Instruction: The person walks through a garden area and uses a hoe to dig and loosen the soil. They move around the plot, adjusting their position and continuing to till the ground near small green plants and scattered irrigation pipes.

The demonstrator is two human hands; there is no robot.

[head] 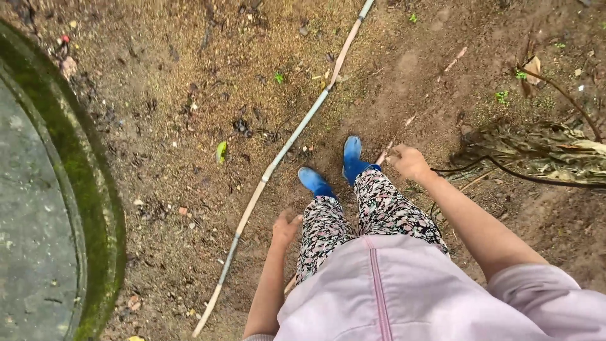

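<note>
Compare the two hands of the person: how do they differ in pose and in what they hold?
The right hand is closed in a fist around a thin stick, while the left hand is open and holds nothing. The right hand is stretched forward beside the blue boots; the left hand hangs lower, close to the patterned trousers. The right hand is near the dry branch; the left hand is nearer the long pole on the ground. Both are bare.

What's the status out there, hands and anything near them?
Left hand open, empty, by the leg. Right hand closed, apparently on a thin stick; grip unclear. Long pole on dirt left of blue boots. Dry branch beside right arm.
</note>
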